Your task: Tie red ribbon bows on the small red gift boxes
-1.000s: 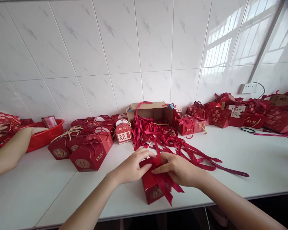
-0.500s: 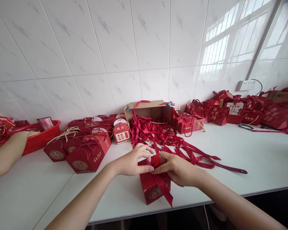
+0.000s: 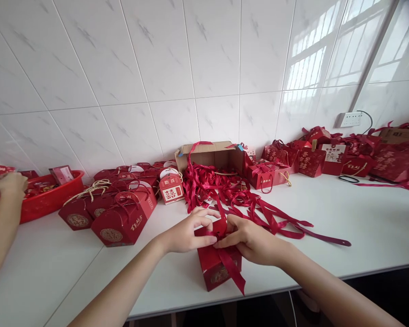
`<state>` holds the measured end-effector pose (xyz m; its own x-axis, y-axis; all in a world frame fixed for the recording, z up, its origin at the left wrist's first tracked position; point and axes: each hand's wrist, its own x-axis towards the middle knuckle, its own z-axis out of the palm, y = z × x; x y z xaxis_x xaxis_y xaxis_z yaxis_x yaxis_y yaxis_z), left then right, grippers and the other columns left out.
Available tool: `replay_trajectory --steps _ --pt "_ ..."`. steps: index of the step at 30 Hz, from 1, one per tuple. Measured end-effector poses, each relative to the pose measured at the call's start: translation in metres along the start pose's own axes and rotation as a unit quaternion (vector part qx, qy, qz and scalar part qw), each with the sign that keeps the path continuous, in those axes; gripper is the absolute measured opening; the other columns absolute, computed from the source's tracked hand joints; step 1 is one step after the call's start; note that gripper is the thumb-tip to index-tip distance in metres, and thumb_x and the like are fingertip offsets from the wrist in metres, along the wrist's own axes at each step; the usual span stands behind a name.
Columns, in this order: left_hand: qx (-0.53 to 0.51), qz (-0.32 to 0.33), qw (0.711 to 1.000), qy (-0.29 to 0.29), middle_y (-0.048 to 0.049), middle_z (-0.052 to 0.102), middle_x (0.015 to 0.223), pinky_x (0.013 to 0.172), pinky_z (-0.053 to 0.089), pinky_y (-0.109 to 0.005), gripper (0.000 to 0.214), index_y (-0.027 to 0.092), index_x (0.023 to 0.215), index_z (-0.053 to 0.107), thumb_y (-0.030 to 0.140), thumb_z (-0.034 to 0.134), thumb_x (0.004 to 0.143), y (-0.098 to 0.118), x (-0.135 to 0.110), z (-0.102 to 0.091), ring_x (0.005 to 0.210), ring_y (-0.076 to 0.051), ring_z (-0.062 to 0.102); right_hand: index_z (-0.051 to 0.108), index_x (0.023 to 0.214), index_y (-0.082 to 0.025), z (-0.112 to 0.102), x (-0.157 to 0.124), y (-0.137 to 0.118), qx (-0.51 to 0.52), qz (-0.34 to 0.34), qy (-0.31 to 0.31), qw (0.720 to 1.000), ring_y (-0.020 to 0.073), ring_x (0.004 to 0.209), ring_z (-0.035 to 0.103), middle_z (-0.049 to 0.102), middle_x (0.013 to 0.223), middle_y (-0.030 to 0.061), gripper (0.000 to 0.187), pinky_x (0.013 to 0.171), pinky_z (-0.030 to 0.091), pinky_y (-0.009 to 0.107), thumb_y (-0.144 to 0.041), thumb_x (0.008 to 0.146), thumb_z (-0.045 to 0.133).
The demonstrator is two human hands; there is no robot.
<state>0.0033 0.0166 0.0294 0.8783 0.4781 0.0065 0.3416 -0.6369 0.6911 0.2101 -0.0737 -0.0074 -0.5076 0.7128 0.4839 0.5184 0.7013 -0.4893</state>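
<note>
A red gift box (image 3: 207, 263) stands on the white table near its front edge, with a gold round emblem on its near side. A dark red ribbon (image 3: 232, 271) lies across its top, one end hanging down the front. My left hand (image 3: 194, 231) is at the top left of the box, thumb and fingers closed on the ribbon. From the right, my right hand (image 3: 250, 238) pinches the ribbon at the same spot, the thumbs and fingertips nearly meeting. The part between the fingertips is mostly hidden.
Behind the box, loose red ribbons (image 3: 221, 181) spill from a cardboard box (image 3: 221, 156). Finished-looking red boxes (image 3: 122, 218) stand at left; more red gift bags (image 3: 311, 161) line the wall at right. A co-worker's hand (image 3: 8, 184) is by a red basin (image 3: 51, 200).
My hands and the ribbon have barely moved. The co-worker's arm at far left has shifted leftward, away from the red basin's right side.
</note>
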Motion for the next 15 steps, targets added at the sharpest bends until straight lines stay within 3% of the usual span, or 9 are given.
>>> replay_trajectory --steps 7,11,15 --pt "-0.081 -0.004 0.994 0.079 -0.0039 0.060 0.127 0.108 0.025 -0.039 0.029 0.020 0.063 0.057 0.039 0.056 0.085 -0.001 -0.004 0.007 0.130 -0.026 0.039 0.060 0.114 -0.023 0.002 -0.003 0.003 0.066 0.031 0.033 0.997 0.0138 0.074 0.048 0.051 0.086 0.0034 0.036 0.066 0.043 0.026 -0.007 0.089 0.041" --pt "-0.146 -0.009 0.983 0.114 -0.0052 0.063 0.120 0.094 0.039 -0.034 0.026 0.020 0.067 0.055 0.038 0.056 0.085 0.005 -0.007 0.016 0.115 -0.025 0.052 0.043 0.107 -0.023 0.009 -0.003 0.008 0.205 0.114 0.091 0.968 0.0110 0.064 0.044 0.052 0.083 -0.0015 0.020 0.058 0.039 0.024 -0.015 0.090 0.048" --pt "-0.156 -0.043 0.974 0.157 -0.0054 0.068 0.098 0.082 0.042 -0.032 0.025 0.019 0.067 0.054 0.037 0.059 0.083 0.008 -0.005 0.027 0.093 -0.022 0.059 0.046 0.103 -0.022 0.012 0.000 0.011 0.201 0.146 0.129 0.960 0.0119 0.067 0.047 0.054 0.083 -0.0011 0.016 0.059 0.039 0.025 -0.021 0.088 0.053"
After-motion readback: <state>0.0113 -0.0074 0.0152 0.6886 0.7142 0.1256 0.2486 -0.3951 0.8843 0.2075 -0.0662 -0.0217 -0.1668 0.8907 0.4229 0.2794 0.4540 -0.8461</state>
